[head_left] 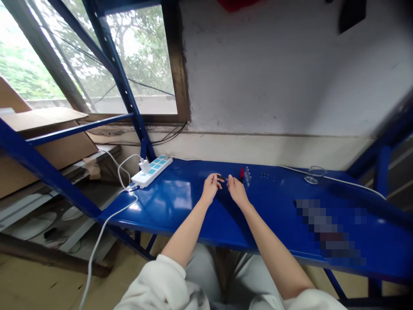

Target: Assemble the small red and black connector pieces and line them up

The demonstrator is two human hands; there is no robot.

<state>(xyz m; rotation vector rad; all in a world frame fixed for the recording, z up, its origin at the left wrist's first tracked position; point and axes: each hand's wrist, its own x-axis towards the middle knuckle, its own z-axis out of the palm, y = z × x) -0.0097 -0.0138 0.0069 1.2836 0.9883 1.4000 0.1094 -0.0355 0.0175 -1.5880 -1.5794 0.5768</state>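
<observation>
A slim black pen-like rod (221, 177) is pinched in the fingers of my left hand (210, 188), just above the blue table. Close by on the right, my right hand (237, 190) has its fingers pressed together at the rod's far end; whatever lies between them is too small to make out. Beyond my right hand stands a red and black object (241, 174), its lower part partly hidden. Against it sits a cluster of small clear plastic pieces (248, 175). Several tiny dark pieces (264, 175) lie farther right.
The blue table (167, 206) carries a white power strip (152, 171) with a plugged-in charger and cable at its left end. A clear round container (317, 172) is at the back right. Blurred-out items (325, 228) lie front right. Blue rack posts (118, 64) rise beside the window.
</observation>
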